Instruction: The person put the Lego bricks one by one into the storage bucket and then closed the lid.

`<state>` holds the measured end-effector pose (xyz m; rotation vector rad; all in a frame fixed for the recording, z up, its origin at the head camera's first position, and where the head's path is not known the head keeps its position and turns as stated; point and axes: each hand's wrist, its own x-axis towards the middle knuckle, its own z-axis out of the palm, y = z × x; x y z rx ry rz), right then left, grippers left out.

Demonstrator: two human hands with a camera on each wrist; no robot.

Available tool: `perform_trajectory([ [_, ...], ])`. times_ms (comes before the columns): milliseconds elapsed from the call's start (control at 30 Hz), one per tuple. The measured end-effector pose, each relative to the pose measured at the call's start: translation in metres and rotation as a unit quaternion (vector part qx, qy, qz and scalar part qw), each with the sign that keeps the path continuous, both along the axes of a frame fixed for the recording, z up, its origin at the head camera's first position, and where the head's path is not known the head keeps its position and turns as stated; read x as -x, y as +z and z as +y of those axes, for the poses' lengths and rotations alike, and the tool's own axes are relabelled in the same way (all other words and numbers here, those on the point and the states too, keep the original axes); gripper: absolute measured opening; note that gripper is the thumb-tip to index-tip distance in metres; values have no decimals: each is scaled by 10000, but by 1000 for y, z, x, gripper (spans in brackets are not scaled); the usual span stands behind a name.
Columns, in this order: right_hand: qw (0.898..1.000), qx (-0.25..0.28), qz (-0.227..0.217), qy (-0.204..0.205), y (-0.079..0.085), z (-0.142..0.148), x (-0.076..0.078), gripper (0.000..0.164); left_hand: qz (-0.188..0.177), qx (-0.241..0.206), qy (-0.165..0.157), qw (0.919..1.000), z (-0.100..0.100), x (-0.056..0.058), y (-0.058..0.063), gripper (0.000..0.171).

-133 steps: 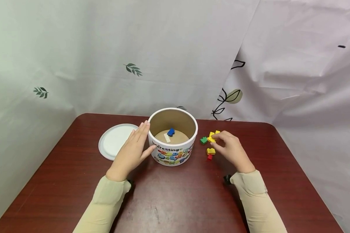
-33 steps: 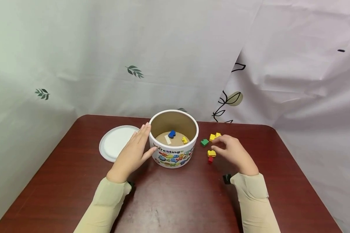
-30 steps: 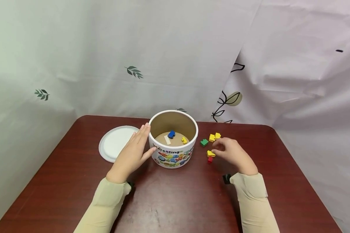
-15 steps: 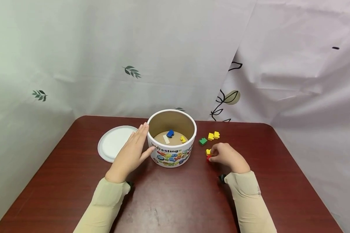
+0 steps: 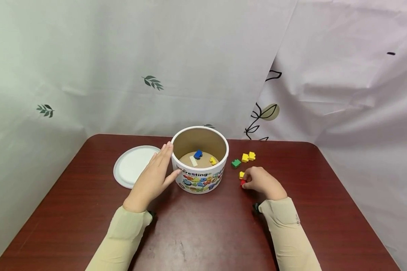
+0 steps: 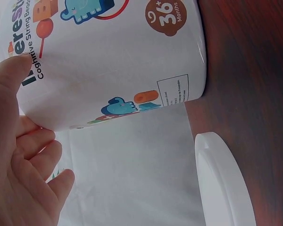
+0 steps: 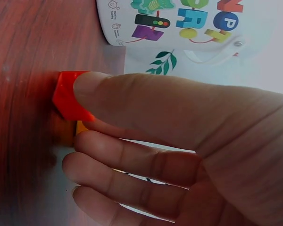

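My right hand [image 5: 264,183] pinches a small red toy brick [image 7: 68,96] at the tabletop; the thumb covers part of it and the index fingertip is mostly hidden. Close behind that brick sits a yellow brick [image 5: 241,175], partly covered by the fingers. Against the left side of a round white tub [image 5: 200,184] printed with "Interesting", my left hand [image 5: 149,182] rests with straight fingers and the thumb at its front. Inside the tub lie a blue brick [image 5: 198,154], a cream-white flat piece [image 5: 193,161] and a yellow brick [image 5: 213,161].
Right of the tub lie a green brick [image 5: 236,163] and two yellow bricks, one nearer [image 5: 245,157] and one farther [image 5: 252,156]. A white round lid [image 5: 129,167] lies left, partly behind my left hand. A pale curtain [image 5: 190,67] hangs behind the table.
A yellow brick held by the right hand earlier now lies in the tub. That hand has since moved nearer me and taken hold of the red brick. The left hand has stayed put.
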<state>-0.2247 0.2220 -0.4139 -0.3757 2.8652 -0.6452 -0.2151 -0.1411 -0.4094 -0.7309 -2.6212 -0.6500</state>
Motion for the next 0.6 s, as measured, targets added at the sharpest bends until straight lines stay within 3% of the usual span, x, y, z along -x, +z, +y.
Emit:
perform_trajectory([
  [400, 9998, 32, 146, 122, -1, -1, 2, 14, -15, 18, 7, 10000, 0, 1, 0, 83],
  [600, 9979, 136, 567, 277, 3, -2, 2, 13, 59, 9, -14, 10000, -1, 2, -2, 82],
])
